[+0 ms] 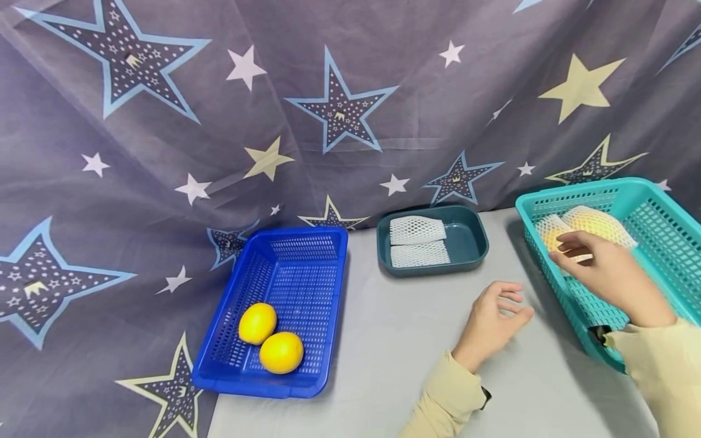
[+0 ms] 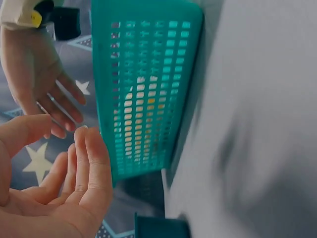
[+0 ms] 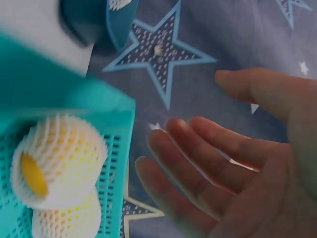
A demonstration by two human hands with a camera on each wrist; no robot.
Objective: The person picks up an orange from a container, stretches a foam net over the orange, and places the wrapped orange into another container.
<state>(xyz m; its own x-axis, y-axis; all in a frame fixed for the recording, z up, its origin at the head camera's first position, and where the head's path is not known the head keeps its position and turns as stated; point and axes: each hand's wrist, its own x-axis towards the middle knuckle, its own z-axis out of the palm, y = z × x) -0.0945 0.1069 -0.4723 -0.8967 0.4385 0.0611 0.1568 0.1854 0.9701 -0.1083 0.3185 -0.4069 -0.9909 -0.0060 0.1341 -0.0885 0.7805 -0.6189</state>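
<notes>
My right hand hovers above the turquoise basket, fingers loosely bent with nothing between them. Under and beyond it lie two yellow fruits in white foam nets; the right wrist view shows one netted fruit with bare yellow peel at the net's opening. Over the table, left of that basket, my left hand is held up with relaxed fingers and holds nothing. In the left wrist view, the left hand appears near the basket's outer wall, with the right hand beyond.
A blue basket on the left holds two bare yellow fruits. At the back, a dark teal tray contains two flat white foam nets. A star-patterned curtain hangs behind the grey table.
</notes>
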